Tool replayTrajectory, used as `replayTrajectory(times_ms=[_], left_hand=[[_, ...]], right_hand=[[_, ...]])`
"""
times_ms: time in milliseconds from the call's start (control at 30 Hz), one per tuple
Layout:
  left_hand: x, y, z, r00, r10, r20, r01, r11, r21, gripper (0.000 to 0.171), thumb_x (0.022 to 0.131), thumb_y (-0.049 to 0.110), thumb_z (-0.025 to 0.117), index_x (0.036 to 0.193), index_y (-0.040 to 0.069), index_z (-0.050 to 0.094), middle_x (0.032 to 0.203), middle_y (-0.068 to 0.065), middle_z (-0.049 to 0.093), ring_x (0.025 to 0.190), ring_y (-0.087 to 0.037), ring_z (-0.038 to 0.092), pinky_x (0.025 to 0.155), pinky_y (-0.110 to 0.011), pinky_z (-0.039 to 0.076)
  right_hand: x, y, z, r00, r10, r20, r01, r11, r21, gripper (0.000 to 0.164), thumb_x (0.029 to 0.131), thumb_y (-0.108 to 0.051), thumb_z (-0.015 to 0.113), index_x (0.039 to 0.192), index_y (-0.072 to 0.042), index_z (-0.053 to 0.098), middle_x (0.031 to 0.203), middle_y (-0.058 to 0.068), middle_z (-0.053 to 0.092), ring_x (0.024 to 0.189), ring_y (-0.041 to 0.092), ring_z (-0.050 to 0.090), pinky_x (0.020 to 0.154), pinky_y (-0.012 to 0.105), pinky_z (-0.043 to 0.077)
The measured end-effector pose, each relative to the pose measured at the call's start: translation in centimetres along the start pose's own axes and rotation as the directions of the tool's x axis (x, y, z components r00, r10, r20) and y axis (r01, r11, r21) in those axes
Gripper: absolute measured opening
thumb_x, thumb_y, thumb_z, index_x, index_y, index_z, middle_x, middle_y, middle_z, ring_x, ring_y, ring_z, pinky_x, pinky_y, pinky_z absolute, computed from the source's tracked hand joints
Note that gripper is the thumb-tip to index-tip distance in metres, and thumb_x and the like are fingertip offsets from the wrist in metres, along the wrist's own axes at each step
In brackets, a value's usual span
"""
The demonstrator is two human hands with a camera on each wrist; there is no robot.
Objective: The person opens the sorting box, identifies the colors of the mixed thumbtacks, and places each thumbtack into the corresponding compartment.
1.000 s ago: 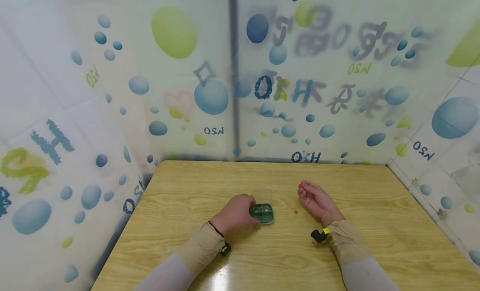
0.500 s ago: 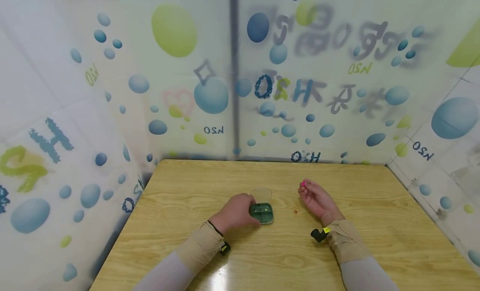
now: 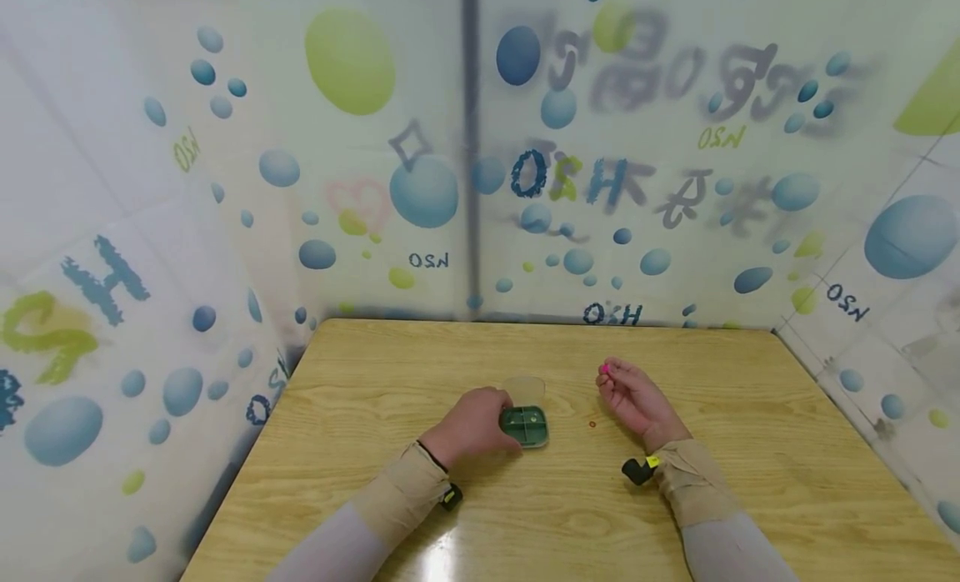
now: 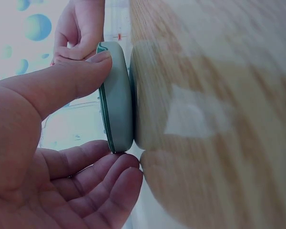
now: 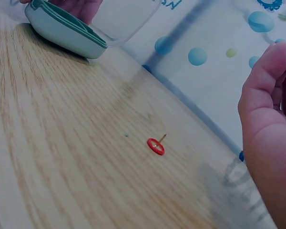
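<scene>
My left hand (image 3: 468,423) holds a small green compartment box (image 3: 525,428) at its left end, thumb on the near side and fingers on the far side. Its clear lid (image 3: 525,389) stands folded back. In the left wrist view the thumb and fingertips touch the pale green side of the box (image 4: 118,95). My right hand (image 3: 633,398) is raised at the right, pinching a tiny bright pink piece (image 3: 606,369); its shape is mostly hidden by the fingertips. Between box and right hand, a red thumbtack (image 5: 156,146) lies on the table with its pin pointing up.
The wooden table (image 3: 375,357) reaches back to a wall covering (image 3: 352,148) printed with blue and green dots. Small pale specks show inside the box's far compartments. A black wrist camera (image 3: 639,471) sits beside the right wrist.
</scene>
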State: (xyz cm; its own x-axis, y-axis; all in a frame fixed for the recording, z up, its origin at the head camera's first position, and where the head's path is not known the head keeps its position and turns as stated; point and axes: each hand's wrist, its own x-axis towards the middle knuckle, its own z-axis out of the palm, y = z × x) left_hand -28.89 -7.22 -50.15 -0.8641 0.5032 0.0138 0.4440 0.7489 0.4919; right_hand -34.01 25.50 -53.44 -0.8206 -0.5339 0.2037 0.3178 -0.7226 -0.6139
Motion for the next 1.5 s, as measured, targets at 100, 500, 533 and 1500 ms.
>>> replayTrajectory(times_ms=[100,500,533,1500], left_hand=[[0.0,0.0,0.0,1.000,-0.002,0.001,0.002,1.000,-0.004,0.053,0.078,0.039,0.096,0.115,0.008,0.073,0.103,-0.002,0.071,0.084,-0.011,0.061,0.077,-0.029,0.054],[-0.1,0.0,-0.1,1.000,-0.005,0.004,0.005,1.000,-0.013,0.053,0.078,0.038,0.096,0.116,0.008,0.073,0.105,-0.004,0.072,0.086,-0.012,0.062,0.078,-0.030,0.054],[-0.1,0.0,-0.1,1.000,-0.003,0.004,0.003,1.000,-0.012,0.053,0.078,0.038,0.096,0.116,0.008,0.073,0.105,-0.004,0.072,0.086,-0.013,0.062,0.078,-0.030,0.054],[0.1,0.1,-0.1,1.000,0.009,-0.007,-0.009,1.000,0.000,0.052,0.075,0.036,0.098,0.109,0.006,0.073,0.096,-0.003,0.070,0.078,-0.010,0.058,0.074,-0.026,0.052]], right_hand=[[0.1,-0.1,0.5,0.999,-0.003,-0.035,0.001,0.998,-0.066,0.050,0.114,0.004,0.018,0.109,-0.002,0.068,0.104,0.008,0.073,0.093,0.014,0.070,0.084,0.018,0.060],[0.9,0.1,2.3,0.998,0.015,-0.068,-0.053,0.802,-0.595,0.032,0.111,0.002,0.048,0.105,-0.015,0.075,0.096,-0.005,0.074,0.088,0.004,0.071,0.079,0.017,0.061],[1.0,0.2,2.5,0.997,0.021,-0.071,-0.061,0.776,-0.627,0.030,0.111,0.001,0.050,0.105,-0.015,0.075,0.096,-0.005,0.074,0.087,0.004,0.071,0.079,0.018,0.061],[2.5,4.3,8.6,0.980,0.154,-0.125,-0.137,0.069,-0.988,0.008,0.102,-0.002,0.068,0.101,0.003,0.075,0.093,0.010,0.074,0.077,0.013,0.065,0.070,0.028,0.059]])
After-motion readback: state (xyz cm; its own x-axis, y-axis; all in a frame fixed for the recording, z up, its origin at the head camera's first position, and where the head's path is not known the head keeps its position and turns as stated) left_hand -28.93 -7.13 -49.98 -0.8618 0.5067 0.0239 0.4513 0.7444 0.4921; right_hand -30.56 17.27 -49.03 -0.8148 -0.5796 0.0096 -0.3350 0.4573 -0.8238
